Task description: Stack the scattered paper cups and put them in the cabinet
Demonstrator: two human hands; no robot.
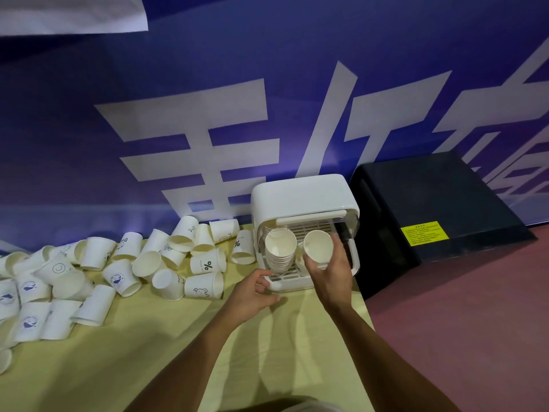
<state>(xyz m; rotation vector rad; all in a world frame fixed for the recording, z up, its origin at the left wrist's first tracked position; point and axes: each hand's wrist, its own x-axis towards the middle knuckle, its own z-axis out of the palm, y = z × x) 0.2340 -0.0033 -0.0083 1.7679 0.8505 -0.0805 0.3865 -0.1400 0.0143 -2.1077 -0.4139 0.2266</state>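
While your right hand (329,275) wraps its fingers round the short stack (318,246) at the mouth of the cabinet (303,194), you're only part way through this job. The top cup faces up, more rims show under it, and it sits right in the opening, on the right side. One taller stack (279,254) is already standing inside on the left, so a first batch looks delivered. Your left hand (255,292) is loosely curled and grips nothing I can see, just beside the cabinet's lower front corner. Whether it touches the base I can't tell.

And look at what's left! A big spread of loose cups (118,263) lies on its sides across the yellow table (148,352), reaching from near the cabinet all the way to the left edge of view. By my reckoning, most of the stacking lies ahead.

Writing now: one cup (208,264) carries a bold "%" with small letters beside it that seem to begin "NICE". Others show a blue round logo and little line drawings, too small to read. The banner (208,114) behind has huge white characters, cut off. The black box (430,203) wears a yellow label (424,233), its print illegible.
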